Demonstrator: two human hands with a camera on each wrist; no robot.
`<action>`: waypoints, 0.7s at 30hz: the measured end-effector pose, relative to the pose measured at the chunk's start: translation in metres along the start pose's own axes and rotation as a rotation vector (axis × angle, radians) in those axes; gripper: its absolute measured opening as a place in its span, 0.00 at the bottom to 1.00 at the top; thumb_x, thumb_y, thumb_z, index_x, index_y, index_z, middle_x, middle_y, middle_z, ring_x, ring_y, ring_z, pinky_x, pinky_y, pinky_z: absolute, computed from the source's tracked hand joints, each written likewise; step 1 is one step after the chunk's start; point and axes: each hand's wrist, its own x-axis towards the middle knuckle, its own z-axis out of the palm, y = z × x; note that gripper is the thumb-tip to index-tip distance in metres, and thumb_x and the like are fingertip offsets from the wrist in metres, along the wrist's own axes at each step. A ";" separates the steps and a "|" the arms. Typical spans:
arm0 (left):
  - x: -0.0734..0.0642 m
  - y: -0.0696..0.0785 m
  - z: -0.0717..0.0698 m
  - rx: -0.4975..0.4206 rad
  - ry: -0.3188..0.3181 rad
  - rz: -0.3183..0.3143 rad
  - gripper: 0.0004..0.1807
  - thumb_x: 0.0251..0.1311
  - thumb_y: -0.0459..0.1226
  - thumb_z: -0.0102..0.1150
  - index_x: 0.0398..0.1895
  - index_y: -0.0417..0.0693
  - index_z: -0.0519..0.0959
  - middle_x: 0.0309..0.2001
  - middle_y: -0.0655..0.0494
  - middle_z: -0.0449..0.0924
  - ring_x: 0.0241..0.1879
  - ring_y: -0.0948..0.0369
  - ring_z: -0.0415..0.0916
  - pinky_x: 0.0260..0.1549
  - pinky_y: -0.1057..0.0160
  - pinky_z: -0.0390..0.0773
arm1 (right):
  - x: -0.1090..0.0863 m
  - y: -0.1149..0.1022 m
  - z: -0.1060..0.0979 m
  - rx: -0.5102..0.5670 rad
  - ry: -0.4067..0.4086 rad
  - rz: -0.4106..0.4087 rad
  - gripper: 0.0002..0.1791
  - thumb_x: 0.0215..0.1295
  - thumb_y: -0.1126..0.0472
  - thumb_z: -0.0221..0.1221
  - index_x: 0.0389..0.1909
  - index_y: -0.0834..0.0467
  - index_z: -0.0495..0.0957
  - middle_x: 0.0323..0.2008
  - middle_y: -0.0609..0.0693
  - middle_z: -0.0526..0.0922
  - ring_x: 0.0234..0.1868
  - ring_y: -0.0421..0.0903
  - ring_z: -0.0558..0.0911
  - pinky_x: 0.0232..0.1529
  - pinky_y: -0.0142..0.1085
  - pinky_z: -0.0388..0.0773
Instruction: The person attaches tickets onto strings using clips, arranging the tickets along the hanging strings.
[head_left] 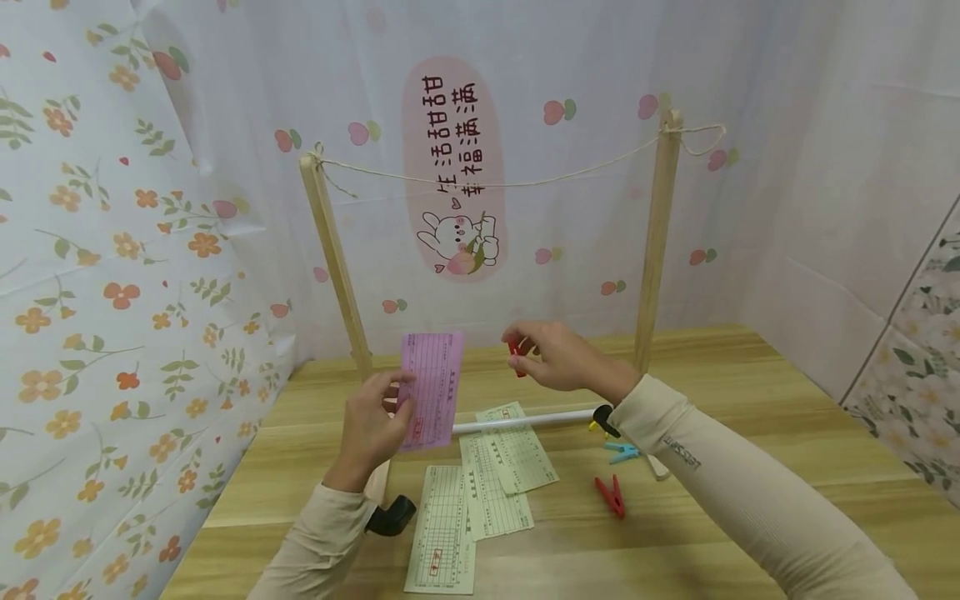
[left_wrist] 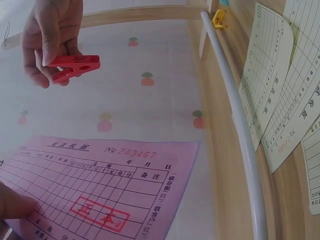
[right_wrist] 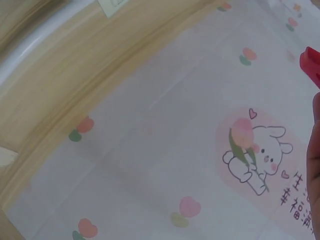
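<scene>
A pink printed receipt slip is pinched at its left edge by my left hand, held up off the table. My right hand grips a red clothespin between thumb and fingers, a short way to the right of the slip. In the left wrist view the clothespin sits above the pink slip, apart from it. Only the edge of the clothespin and part of the hand show in the right wrist view. Above both hands a thin string sags between two wooden posts.
Pale green slips lie overlapping on the wooden table. To their right are a red clothespin, a blue one and a yellow one. A white rod spans between the left post and right post.
</scene>
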 end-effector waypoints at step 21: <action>0.021 0.007 -0.007 -0.130 -0.031 -0.061 0.26 0.49 0.19 0.65 0.55 0.32 0.73 0.45 0.38 0.78 0.35 0.46 0.82 0.28 0.58 0.84 | 0.027 -0.010 -0.019 0.072 0.017 0.065 0.17 0.62 0.63 0.64 0.49 0.67 0.76 0.41 0.55 0.84 0.43 0.49 0.84 0.46 0.44 0.81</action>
